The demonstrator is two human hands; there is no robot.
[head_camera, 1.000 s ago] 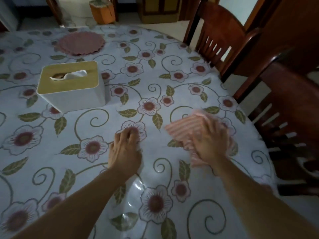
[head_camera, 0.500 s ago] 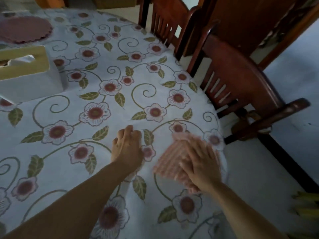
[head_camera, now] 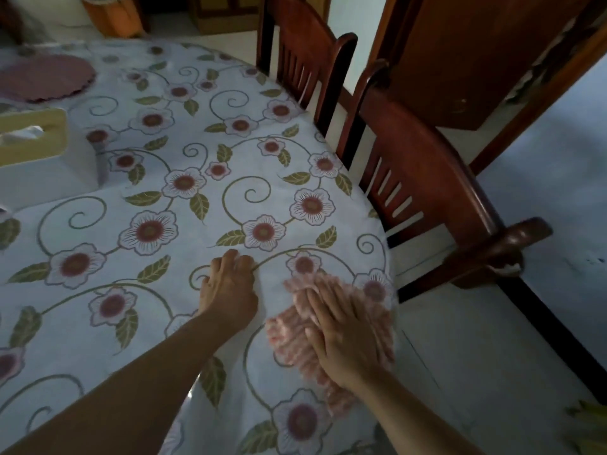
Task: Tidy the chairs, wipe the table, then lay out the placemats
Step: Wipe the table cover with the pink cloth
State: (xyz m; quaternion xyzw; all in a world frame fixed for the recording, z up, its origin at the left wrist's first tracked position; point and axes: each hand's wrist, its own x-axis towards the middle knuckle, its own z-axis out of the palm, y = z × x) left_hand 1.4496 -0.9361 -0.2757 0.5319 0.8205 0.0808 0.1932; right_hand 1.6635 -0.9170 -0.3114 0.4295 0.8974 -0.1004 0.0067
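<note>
My right hand [head_camera: 341, 336] lay flat, fingers spread and open, pressing a pink striped cloth [head_camera: 295, 333] against the flowered tablecloth [head_camera: 184, 224] near the table's right edge. The hand and cloth were blurred, and the cloth showed on both sides of my palm, bunched toward my wrist. I gripped nothing with that hand; it only pressed down. My left hand [head_camera: 228, 287] rested just beside the cloth, to its left, knuckles bent and fingertips tucked down onto the tablecloth; whether those fingers pinched the fabric I could not tell. Both bare forearms reached in from the bottom of the view.

Two dark wooden chairs stood along the table's right side. The nearer chair [head_camera: 437, 178] had its slatted back close against the table edge, one armrest jutting out toward the floor on the right. The farther chair [head_camera: 302, 57] stood just beyond it, also close to the edge.

At the far left, a white tissue box [head_camera: 42, 159] with a tan lid sat on the table, partly cut off by the frame, a tissue poking from its slot. Behind it lay a round, dark pink placemat [head_camera: 46, 77] with a scalloped rim, well apart from my hands. A wooden door [head_camera: 476, 54] stood beyond the chairs.
</note>
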